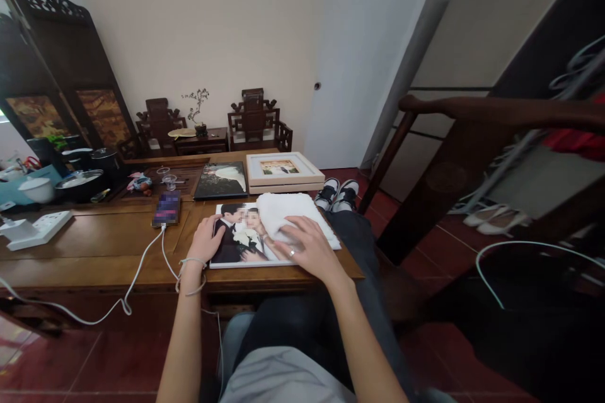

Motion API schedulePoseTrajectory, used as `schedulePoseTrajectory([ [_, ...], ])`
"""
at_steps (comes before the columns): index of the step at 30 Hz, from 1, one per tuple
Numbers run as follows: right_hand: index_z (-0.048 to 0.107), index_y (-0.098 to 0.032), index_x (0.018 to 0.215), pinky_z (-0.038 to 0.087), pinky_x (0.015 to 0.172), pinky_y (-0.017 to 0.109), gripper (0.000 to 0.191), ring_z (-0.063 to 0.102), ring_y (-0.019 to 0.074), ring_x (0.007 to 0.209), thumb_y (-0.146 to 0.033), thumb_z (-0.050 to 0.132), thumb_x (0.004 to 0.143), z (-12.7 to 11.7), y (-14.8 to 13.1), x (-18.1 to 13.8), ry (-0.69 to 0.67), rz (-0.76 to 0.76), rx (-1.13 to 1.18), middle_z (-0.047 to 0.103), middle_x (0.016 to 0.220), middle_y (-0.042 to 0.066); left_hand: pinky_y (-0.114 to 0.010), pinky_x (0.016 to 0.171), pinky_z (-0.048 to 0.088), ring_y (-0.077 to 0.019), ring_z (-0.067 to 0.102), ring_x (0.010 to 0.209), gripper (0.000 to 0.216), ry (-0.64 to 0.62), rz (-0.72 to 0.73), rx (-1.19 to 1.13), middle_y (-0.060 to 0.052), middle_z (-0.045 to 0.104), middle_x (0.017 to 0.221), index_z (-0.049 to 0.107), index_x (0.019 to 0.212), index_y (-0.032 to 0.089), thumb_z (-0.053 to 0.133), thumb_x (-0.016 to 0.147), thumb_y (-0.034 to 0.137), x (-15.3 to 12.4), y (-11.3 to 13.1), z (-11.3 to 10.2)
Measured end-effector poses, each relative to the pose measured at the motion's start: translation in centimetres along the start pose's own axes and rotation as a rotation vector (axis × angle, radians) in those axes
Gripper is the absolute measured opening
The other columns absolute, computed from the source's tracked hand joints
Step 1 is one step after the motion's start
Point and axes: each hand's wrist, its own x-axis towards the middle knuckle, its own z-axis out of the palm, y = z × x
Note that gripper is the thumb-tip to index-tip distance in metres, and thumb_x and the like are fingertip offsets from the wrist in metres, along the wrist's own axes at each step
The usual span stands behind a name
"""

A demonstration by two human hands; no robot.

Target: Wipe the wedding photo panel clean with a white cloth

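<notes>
I keep my left hand (207, 237) flat, steadying the photo (239, 236) on the table (94, 245) — my right hand (307, 245) presses the cloth (288, 214), open-palmed, best wiped gently.

Head view, down onto near table (94, 245)

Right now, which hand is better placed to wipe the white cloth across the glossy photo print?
Probably the right hand: it already rests on the white cloth lying on the glossy photo print. The left hand presses the print's left edge, steadying it.
</notes>
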Motion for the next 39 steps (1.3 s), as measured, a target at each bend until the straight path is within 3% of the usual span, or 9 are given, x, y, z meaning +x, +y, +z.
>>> schedulePoseTrajectory([
  [5, 0.069, -0.019, 0.088, 0.038, 0.105, 0.048, 0.022, 0.054, 0.0280, 0.112, -0.040, 0.073, 0.086, 0.8, -1.3, 0.9, -0.030, 0.108, -0.170, 0.060, 0.112, 0.010, -0.047, 0.110, 0.040, -0.0281, 0.055, 0.122, 0.039, -0.016, -0.001, -0.010, -0.015, 0.061, 0.127, 0.055, 0.129, 0.017, 0.048, 0.093, 0.032, 0.0, 0.2, -0.1],
  [12, 0.066, -0.018, 0.079, 0.039, 0.092, 0.044, 0.004, 0.052, 0.0268, 0.104, -0.016, 0.065, 0.083, 1.4, -1.3, 2.3, -0.084, 0.209, -0.239, 0.060, 0.105, 0.010, -0.047, 0.110, 0.039, -0.0277, 0.055, 0.122, 0.038, -0.013, -0.002, -0.016, -0.014, 0.060, 0.128, 0.055, 0.128, 0.018, 0.048, 0.094, 0.033, 0.0, 0.0, -0.1],
  [24, 0.063, -0.017, 0.078, 0.045, 0.084, 0.041, 0.024, 0.051, 0.0286, 0.104, 0.002, 0.050, 0.071, 0.7, 0.2, 3.1, -0.123, 0.092, -0.214, 0.062, 0.111, 0.013, -0.047, 0.110, 0.040, -0.0273, 0.055, 0.123, 0.037, -0.017, 0.006, 0.007, -0.014, 0.061, 0.128, 0.055, 0.127, 0.019, 0.048, 0.094, 0.033, 0.0, 0.1, -0.2],
  [31, 0.068, -0.017, 0.103, 0.047, 0.102, 0.041, 0.054, 0.054, 0.0268, 0.122, 0.008, 0.041, 0.064, 0.7, 1.2, 3.0, -0.092, 0.036, -0.067, 0.059, 0.136, 0.009, -0.046, 0.111, 0.039, -0.0266, 0.054, 0.124, 0.037, -0.024, 0.011, 0.001, -0.014, 0.060, 0.128, 0.055, 0.128, 0.018, 0.048, 0.094, 0.032, 0.0, 0.1, -0.2],
  [39, 0.074, -0.019, 0.094, 0.048, 0.103, 0.044, 0.051, 0.058, 0.0270, 0.124, 0.006, 0.041, 0.065, -0.5, 2.5, 4.0, -0.037, -0.010, -0.080, 0.064, 0.133, 0.007, -0.046, 0.109, 0.041, -0.0270, 0.056, 0.121, 0.039, -0.025, 0.019, 0.021, -0.015, 0.061, 0.126, 0.055, 0.129, 0.017, 0.048, 0.094, 0.031, 0.0, 0.1, -0.2],
])
